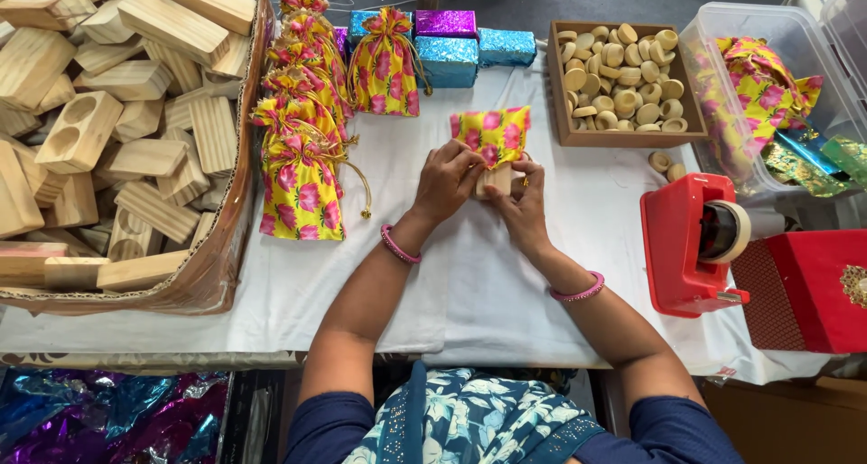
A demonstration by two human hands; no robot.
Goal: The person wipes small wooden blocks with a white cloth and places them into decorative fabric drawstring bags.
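Both hands pinched the work in head view: left hand [447,179] gripped the yellow floral pouch [492,131] w/ wooden block [498,180] half inside, right hand [522,202] steadied the block from below, mid white table cloth [470,283]. Judged best: hold pouch mouth wide, feed the block straight, no snagging fabric.

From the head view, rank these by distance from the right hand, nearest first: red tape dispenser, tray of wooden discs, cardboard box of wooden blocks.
1. Tray of wooden discs: just beyond the right hand, up and to its right.
2. Red tape dispenser: to its right, near the table edge.
3. Cardboard box of wooden blocks: far left, past the left hand.
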